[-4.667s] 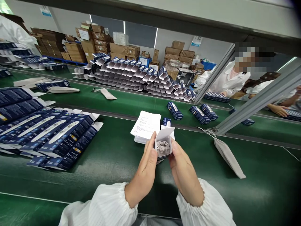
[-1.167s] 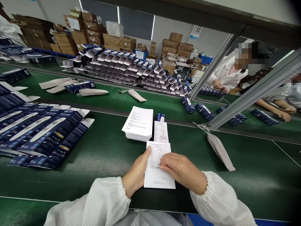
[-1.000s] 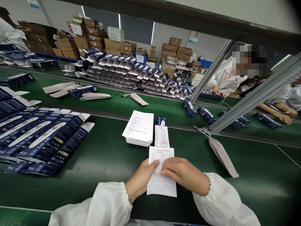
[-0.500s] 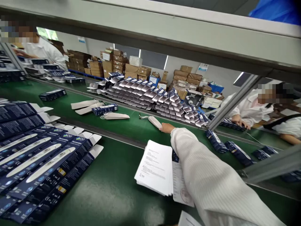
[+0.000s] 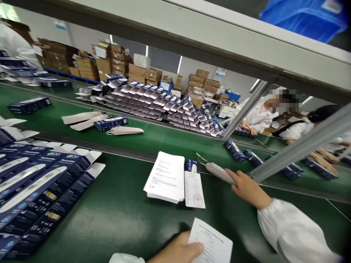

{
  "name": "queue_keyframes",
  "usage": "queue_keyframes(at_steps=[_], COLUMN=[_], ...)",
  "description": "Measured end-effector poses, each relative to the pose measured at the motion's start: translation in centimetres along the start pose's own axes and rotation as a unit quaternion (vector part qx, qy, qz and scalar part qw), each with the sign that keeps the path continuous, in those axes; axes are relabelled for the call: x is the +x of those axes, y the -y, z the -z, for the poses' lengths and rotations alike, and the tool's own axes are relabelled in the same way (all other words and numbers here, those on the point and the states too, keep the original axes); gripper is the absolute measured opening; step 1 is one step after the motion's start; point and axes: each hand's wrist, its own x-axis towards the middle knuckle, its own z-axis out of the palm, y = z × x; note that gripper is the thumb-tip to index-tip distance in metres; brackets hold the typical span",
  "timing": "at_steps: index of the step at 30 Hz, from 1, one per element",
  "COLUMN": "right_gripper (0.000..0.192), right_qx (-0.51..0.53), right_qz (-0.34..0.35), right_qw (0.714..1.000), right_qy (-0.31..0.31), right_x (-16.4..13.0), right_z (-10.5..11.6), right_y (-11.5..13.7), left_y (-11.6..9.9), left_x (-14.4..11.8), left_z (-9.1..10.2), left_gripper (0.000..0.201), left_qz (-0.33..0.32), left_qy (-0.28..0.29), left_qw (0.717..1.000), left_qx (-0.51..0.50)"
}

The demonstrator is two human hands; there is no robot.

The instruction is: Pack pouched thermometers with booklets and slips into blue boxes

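Between its fingers and thumb my right hand (image 5: 248,186) grips one end of a pale drawstring pouch (image 5: 218,171), whose cord trails off the far end. Low in the view, my left hand (image 5: 179,250) is closed on a printed leaflet (image 5: 211,241), thumb on top. Ahead of it lies a stack of printed sheets (image 5: 166,175). A slip with a red stamp (image 5: 195,190) lies against the stack's right side, just below a small blue box (image 5: 191,165). More pale pouches (image 5: 126,130) rest on the green conveyor belt (image 5: 159,135), around a blue carton (image 5: 111,123).
Blue cartons with open flaps (image 5: 41,182) are piled at left. A long stack of open cartons (image 5: 153,98) stands beyond the belt. A metal post (image 5: 246,109) and overhead beam (image 5: 192,33) frame the station. Co-workers in white (image 5: 260,113) handle cartons at right.
My right hand has drawn the pouch off the belt, rightward and nearer to me. The left hand with its leaflet has come up into view. The camera has turned right.
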Motion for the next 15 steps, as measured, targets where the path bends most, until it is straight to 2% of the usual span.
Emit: queue_keyframes(at_steps=[2,3,6,8,11,13,15], right_gripper=[0.065,0.070,0.079,0.066,0.039,0.037,0.043], right_qx=[0.000,0.010,0.076,0.121,0.146,0.144,0.138], right_qz=[-0.018,-0.005,0.037,0.038,-0.004,-0.022,-0.017], right_qw=[0.999,0.998,0.987,0.980,0.977,0.979,0.981], right_qy=[-0.033,-0.064,-0.136,-0.155,-0.154,-0.143,-0.134], right_x=[-6.5,-9.3,-14.6,-15.7,-14.7,-13.7,-13.5], right_z=[-3.5,-5.1,-8.0,-8.3,-7.6,-7.4,-7.4], right_y=[-0.7,-0.6,0.6,1.5,2.8,3.3,3.5], left_y=[0.3,0.6,1.5,2.0,2.8,3.2,3.3], left_x=[0.4,0.6,1.1,1.2,1.1,0.9,0.4], left_z=[-0.5,-0.8,-1.7,-2.3,-3.2,-3.6,-4.0], left_gripper=[0.043,0.045,0.050,0.048,0.045,0.045,0.046], left_qz=[-0.016,-0.023,-0.009,0.008,0.006,-0.005,-0.010], left_qy=[-0.027,-0.049,-0.086,-0.090,-0.081,-0.075,-0.075], left_qw=[0.999,0.998,0.994,0.993,0.992,0.990,0.988], left_qx=[0.014,0.025,0.062,0.076,0.100,0.117,0.132])
